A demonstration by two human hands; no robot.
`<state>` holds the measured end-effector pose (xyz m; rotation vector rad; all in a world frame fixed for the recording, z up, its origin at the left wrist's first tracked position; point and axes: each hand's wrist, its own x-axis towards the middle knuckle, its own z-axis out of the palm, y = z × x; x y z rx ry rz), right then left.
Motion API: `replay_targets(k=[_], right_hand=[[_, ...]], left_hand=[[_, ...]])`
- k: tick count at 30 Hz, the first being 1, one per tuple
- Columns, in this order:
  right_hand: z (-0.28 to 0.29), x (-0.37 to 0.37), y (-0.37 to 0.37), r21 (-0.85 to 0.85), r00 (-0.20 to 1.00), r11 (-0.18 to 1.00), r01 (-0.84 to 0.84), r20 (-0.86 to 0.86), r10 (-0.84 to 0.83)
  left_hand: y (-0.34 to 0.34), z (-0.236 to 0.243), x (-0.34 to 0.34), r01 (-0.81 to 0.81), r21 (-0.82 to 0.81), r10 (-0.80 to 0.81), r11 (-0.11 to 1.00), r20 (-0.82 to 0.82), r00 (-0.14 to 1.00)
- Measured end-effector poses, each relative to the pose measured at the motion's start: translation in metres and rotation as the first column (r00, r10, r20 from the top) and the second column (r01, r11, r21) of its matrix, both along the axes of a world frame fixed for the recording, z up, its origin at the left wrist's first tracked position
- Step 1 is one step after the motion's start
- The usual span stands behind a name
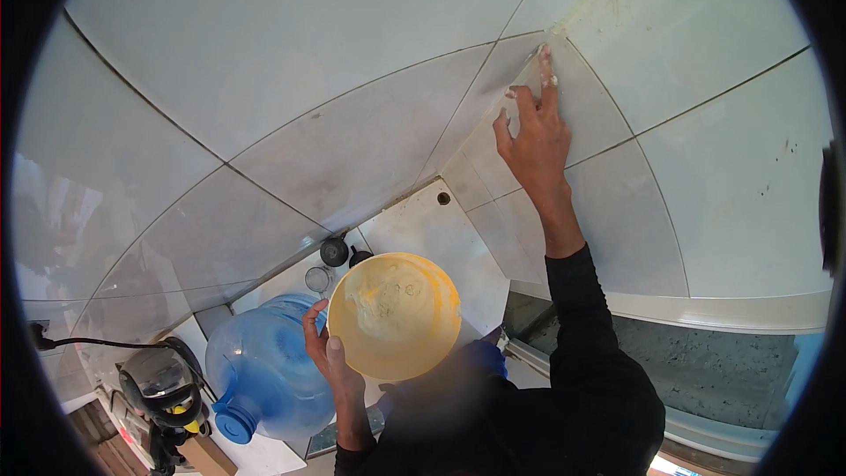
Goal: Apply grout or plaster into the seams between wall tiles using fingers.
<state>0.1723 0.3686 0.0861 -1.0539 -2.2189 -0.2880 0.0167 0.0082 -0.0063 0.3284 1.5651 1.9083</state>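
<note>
A: Start close in. Where is the bowl?

B: Lower centre of frame: yellow bowl [443, 339], mouth toward the camera. Left hand [342, 379] at its left side, fingers parted, thumb against the wall. Hidden fingertips; cannot tell how firm the hold is.

A: Handling?

B: Looks light and thin-walled, probably plastic with a little give. The pale paste [381, 304] inside seems soft and sticky (smears on the right inner wall, likely slick). Best hold: a palm under the base, or a clean stretch of rim.

A: What crowds it?

B: Big blue water bottle [273, 370], just beside the left hand, cap toward lower left; it leaves that wrist little room. Above it, a clear glass [318, 279] and a dark round object [334, 252], both near the rim, on the white counter [423, 229]. Corded appliance [159, 379] at lower left, well apart.

A: Farthest out?

B: Right hand [539, 141], upper right. Forefinger stretched along the tile corner [553, 33], dabbed pale; other fingers bent, spaced apart, pinching nothing.
</note>
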Motion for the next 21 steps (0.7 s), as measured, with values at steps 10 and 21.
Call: replay_targets(k=[10, 21], right_hand=[[-0.031, 0.038, -0.080, -0.535, 0.890, 0.731, -0.424, -0.394, 0.228], [-0.039, 0.116, -0.168, -0.507, 0.703, 0.535, -0.676, -0.227, 0.674]], left_hand=[[0.001, -0.008, 0.002, -0.014, -0.029, 0.014, 0.999, -0.006, 1.000], [0.024, -0.008, -0.006, -0.032, -0.056, 0.036, 0.998, 0.079, 0.996]])
